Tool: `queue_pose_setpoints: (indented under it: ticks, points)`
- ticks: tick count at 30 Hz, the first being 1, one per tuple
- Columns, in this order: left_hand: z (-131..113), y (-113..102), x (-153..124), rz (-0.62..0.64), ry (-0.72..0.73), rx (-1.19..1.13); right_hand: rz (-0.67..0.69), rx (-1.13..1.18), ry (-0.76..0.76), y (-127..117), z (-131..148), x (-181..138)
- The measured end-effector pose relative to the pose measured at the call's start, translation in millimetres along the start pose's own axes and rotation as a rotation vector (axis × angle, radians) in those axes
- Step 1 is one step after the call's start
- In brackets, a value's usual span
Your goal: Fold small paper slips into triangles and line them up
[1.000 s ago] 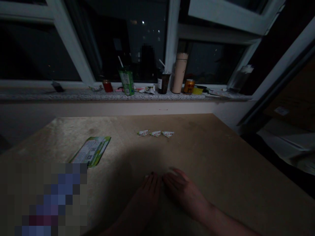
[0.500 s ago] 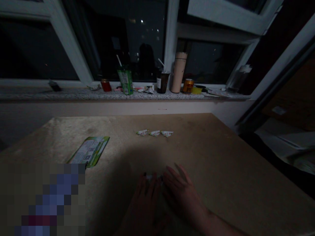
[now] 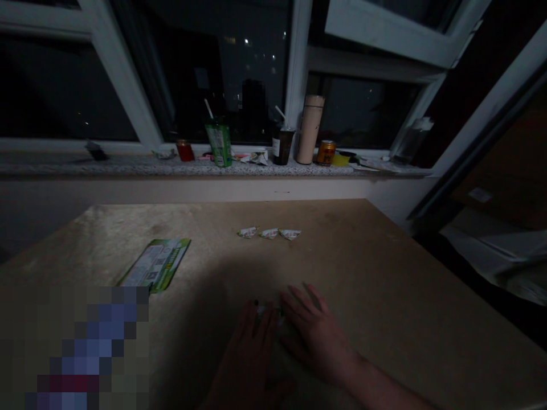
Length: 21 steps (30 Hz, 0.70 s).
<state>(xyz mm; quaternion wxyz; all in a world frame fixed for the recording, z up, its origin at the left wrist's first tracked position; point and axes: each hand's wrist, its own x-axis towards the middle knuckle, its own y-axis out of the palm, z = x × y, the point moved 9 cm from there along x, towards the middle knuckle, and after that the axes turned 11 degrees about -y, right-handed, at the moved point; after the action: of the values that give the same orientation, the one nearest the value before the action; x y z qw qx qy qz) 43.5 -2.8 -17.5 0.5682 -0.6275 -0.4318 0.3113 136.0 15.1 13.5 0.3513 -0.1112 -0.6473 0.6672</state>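
Observation:
In dim light both my hands lie side by side on the brown table (image 3: 384, 273) near its front edge. My left hand (image 3: 252, 347) and my right hand (image 3: 314, 333) press flat on a small pale folded paper (image 3: 269, 312), which shows only as a sliver between the fingertips. Fingers of both hands are stretched out. Three small folded paper pieces (image 3: 270, 233) sit in a row further back on the table, well beyond my fingertips.
A green printed leaflet (image 3: 156, 265) lies at the left of the table. On the stone windowsill (image 3: 128, 165) stand a green drink carton (image 3: 219, 143), a dark cup (image 3: 283, 145), a tall beige flask (image 3: 310, 130), a can (image 3: 326, 152) and a red jar (image 3: 185, 150).
My hands have shifted slightly; the fingers slid over the small paper and the right hand's fingers spread a little wider. The rest stays put.

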Motion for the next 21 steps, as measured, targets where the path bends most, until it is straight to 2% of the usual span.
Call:
queue_pose_setpoints:
  ticks: [3, 9, 14, 21]
  points:
    - [-4.6, -2.1, -2.2, -0.049, 0.054, -0.007, 0.009, 0.044, -0.012, 0.6, -1.3, 0.4]
    - [-0.7, -2.3, -2.4, -0.057, 0.04, -0.065, -0.001, 0.039, -0.03, -6.4, -9.5, 7.2]
    - [6.4, -6.9, 1.4, -0.102, 0.038, -0.026, 0.006, -0.017, -0.036, -5.4, -11.9, 9.2]
    - [10.2, 1.6, 1.7, -0.059, 0.007, -0.03, 0.033, -0.048, -0.1, -1.7, -0.3, 16.8]
